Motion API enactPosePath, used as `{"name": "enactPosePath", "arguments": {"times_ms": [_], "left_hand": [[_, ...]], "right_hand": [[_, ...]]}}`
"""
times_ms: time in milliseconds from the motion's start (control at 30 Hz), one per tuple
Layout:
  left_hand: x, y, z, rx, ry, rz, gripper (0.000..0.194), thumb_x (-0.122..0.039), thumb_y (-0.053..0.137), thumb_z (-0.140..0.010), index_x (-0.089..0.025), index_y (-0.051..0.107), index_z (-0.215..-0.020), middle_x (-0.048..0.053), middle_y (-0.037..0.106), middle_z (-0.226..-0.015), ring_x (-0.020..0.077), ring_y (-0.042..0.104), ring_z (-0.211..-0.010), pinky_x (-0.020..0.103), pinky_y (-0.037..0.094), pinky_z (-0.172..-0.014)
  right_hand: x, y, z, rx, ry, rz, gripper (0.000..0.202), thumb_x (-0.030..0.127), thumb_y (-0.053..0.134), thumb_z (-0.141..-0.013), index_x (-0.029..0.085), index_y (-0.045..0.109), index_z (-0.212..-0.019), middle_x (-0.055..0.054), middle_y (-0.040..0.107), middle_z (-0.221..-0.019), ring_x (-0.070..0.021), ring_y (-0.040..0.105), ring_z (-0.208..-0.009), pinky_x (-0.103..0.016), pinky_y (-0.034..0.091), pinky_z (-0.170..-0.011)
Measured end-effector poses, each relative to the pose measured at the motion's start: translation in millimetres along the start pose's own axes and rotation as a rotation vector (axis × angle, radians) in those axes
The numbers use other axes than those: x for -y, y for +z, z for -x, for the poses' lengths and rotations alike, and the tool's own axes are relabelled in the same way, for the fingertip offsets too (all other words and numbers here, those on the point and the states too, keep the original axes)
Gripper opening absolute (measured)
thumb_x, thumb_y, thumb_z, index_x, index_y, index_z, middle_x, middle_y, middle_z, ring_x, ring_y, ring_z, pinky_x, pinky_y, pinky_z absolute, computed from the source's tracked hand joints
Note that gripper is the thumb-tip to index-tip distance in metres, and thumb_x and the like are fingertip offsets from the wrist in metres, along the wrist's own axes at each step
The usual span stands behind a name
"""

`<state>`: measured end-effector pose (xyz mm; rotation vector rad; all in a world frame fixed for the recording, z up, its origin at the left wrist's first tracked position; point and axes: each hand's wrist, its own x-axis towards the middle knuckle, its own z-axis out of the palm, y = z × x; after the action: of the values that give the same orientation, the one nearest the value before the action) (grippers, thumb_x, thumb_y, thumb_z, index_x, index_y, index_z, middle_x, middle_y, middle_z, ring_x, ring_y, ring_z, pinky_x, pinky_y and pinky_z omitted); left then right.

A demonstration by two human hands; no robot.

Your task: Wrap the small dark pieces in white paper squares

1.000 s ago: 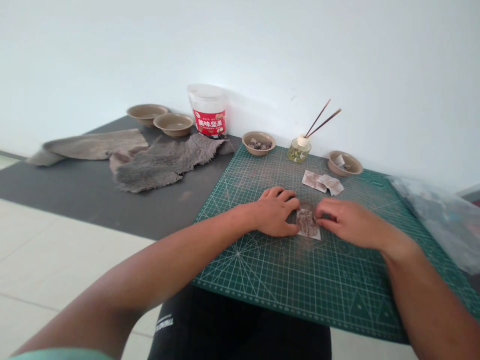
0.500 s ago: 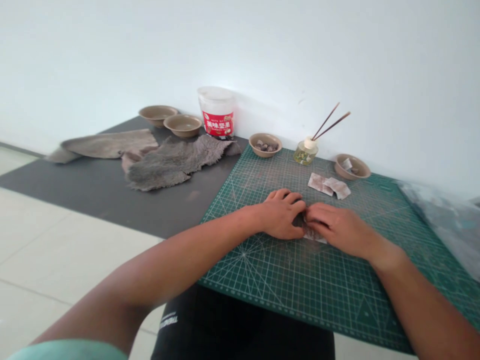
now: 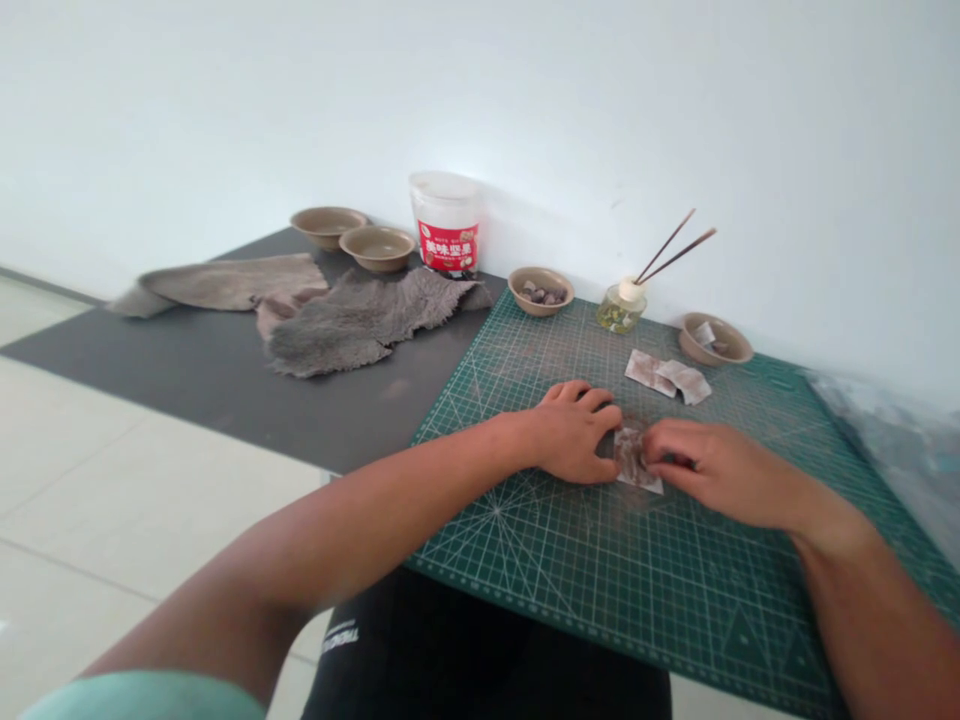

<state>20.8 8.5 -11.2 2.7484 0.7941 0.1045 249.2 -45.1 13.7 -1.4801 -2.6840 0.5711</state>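
Observation:
A small white sheet with brown smears lies on the green cutting mat between my hands. My left hand rests on the mat at the sheet's left edge, fingers spread, thumb and forefinger touching that edge. A dark patch shows between them, too shaded to identify. Closed in a pinch, my right hand is over the sheet's right side; whatever its fingertips hold is hidden. Just beyond lie two more brown-stained white pieces, partly overlapping.
Along the wall stand a bowl of small greyish pieces, a reed diffuser, another bowl with scraps, a nut tub and two bowls. Grey hide-like material covers part of the dark table. Clear plastic lies right.
My right hand has moved right, away from my left fingers, uncovering more of the smeared sheet. My left hand stays in place on the mat. The view has shifted slightly.

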Motion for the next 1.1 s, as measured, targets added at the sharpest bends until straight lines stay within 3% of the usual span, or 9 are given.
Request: {"name": "enactPosePath", "arguments": {"times_ms": [167,333,500,633,800,967,1100], "left_hand": [[0.7,1.1,-1.0,-0.003,-0.019,0.003,0.053,-0.058,0.05,-0.088,-0.023,0.05,-0.128,0.01,0.036,-0.155,0.0394,0.028,-0.142,0.055,0.027,-0.114],[1.0,1.5,-1.0,0.003,-0.001,0.009,0.056,-0.059,0.051,-0.087,-0.022,0.049,-0.129,0.011,0.037,-0.154,0.0395,0.028,-0.142,0.054,0.026,-0.114],[1.8,1.6,-1.3,-0.007,-0.012,0.005,0.054,-0.058,0.051,-0.087,-0.023,0.049,-0.129,0.01,0.036,-0.155,0.0395,0.028,-0.141,0.055,0.026,-0.113],[3.0,2.7,-1.9,0.003,0.009,0.015,0.054,-0.059,0.05,-0.088,-0.023,0.05,-0.127,0.011,0.037,-0.153,0.0387,0.029,-0.141,0.055,0.028,-0.113],[3.9,4.5,-2.3,-0.014,-0.003,0.021,0.054,-0.059,0.052,-0.087,-0.023,0.049,-0.128,0.011,0.035,-0.155,0.0399,0.027,-0.142,0.056,0.026,-0.113],[2.5,0.9,-1.2,0.01,0.004,0.023,0.053,-0.059,0.052,-0.087,-0.023,0.05,-0.126,0.011,0.037,-0.153,0.0387,0.028,-0.141,0.055,0.027,-0.113],[3.0,0.5,-1.7,0.015,-0.007,0.026,0.054,-0.06,0.052,-0.087,-0.025,0.048,-0.129,0.01,0.035,-0.155,0.0385,0.027,-0.142,0.056,0.026,-0.113]], "right_hand": [[0.1,3.6,-1.4,-0.169,0.111,0.054,0.011,0.026,0.052,-0.096,0.023,0.062,-0.092,-0.003,0.065,-0.096,-0.0204,0.062,-0.088,-0.034,0.044,-0.078],[5.3,3.3,-0.4,0.001,-0.01,-0.056,0.014,0.029,0.054,-0.097,0.024,0.063,-0.089,-0.001,0.067,-0.093,-0.0183,0.062,-0.086,-0.031,0.045,-0.076],[5.5,2.0,-1.2,-0.139,0.074,0.017,0.012,0.026,0.052,-0.096,0.024,0.064,-0.091,-0.002,0.067,-0.095,-0.0198,0.062,-0.087,-0.033,0.044,-0.079],[3.0,0.6,0.4,0.005,-0.019,-0.03,0.015,0.026,0.053,-0.096,0.024,0.064,-0.087,0.0,0.067,-0.091,-0.0177,0.062,-0.084,-0.031,0.045,-0.075],[1.5,3.5,-2.6,-0.16,0.061,0.022,0.013,0.026,0.052,-0.097,0.024,0.064,-0.092,-0.002,0.067,-0.096,-0.0195,0.063,-0.088,-0.034,0.045,-0.079],[1.1,2.2,-0.2,-0.01,-0.031,-0.034,0.013,0.027,0.055,-0.096,0.024,0.064,-0.087,0.0,0.068,-0.091,-0.0172,0.063,-0.085,-0.031,0.046,-0.076],[-0.1,3.0,-2.3,-0.158,0.008,0.008,0.015,0.025,0.05,-0.098,0.025,0.065,-0.095,-0.001,0.069,-0.101,-0.0192,0.064,-0.092,-0.033,0.046,-0.082]]}}
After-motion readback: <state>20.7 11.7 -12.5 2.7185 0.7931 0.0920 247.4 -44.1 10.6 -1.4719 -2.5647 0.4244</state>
